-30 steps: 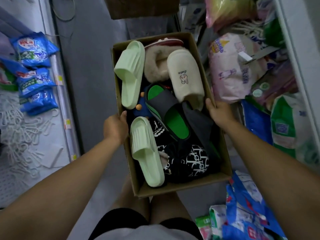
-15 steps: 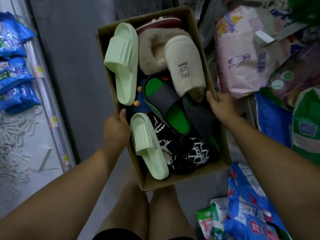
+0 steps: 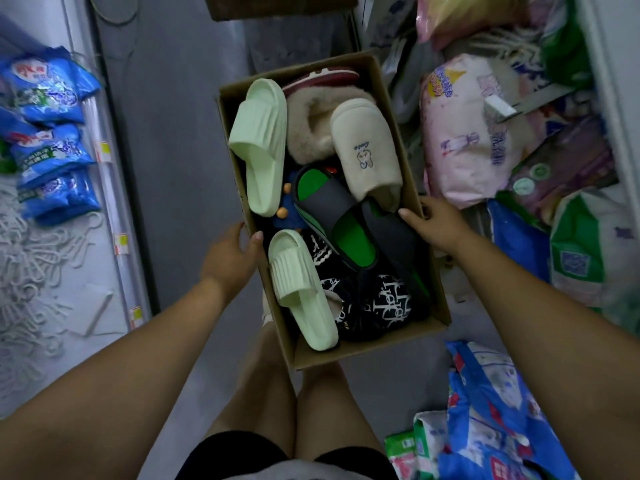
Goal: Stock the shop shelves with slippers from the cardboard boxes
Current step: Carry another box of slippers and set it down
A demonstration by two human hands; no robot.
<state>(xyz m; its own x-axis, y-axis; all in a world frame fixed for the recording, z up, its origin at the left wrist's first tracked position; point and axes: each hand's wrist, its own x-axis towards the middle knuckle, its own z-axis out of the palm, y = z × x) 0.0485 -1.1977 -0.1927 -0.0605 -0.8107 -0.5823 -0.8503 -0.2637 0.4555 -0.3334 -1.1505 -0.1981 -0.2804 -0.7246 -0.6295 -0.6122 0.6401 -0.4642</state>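
Since half a second before, the cardboard box (image 3: 374,344) had slid lower in the head view, and a second brown box (image 3: 277,5) showed again at the top edge.

Both hands clamped the cardboard box above the grey floor (image 3: 180,150), over the person's bare legs. The left hand (image 3: 228,258) gripped the left wall about midway along, thumb hooked over the rim and fingers outside. The right hand (image 3: 433,226) gripped the right wall opposite it, thumb inside and fingers curled round the outside.

Slippers filled the box. One pale green slide (image 3: 259,147) lay along the left wall at the far corner, and another pale green slide (image 3: 301,289) lay at the near left corner. A fluffy beige slipper (image 3: 311,126) sat at the far end, with a cream slipper (image 3: 363,150) against the right wall partly over it. A grey and green slide (image 3: 332,216) crossed the middle, and black slippers with white lettering (image 3: 381,306) lay by the near edge.

Blue packets (image 3: 48,133) and white hangers (image 3: 27,271) lay on the left shelf. A pink pack (image 3: 467,133) sat among the bagged goods on the right.
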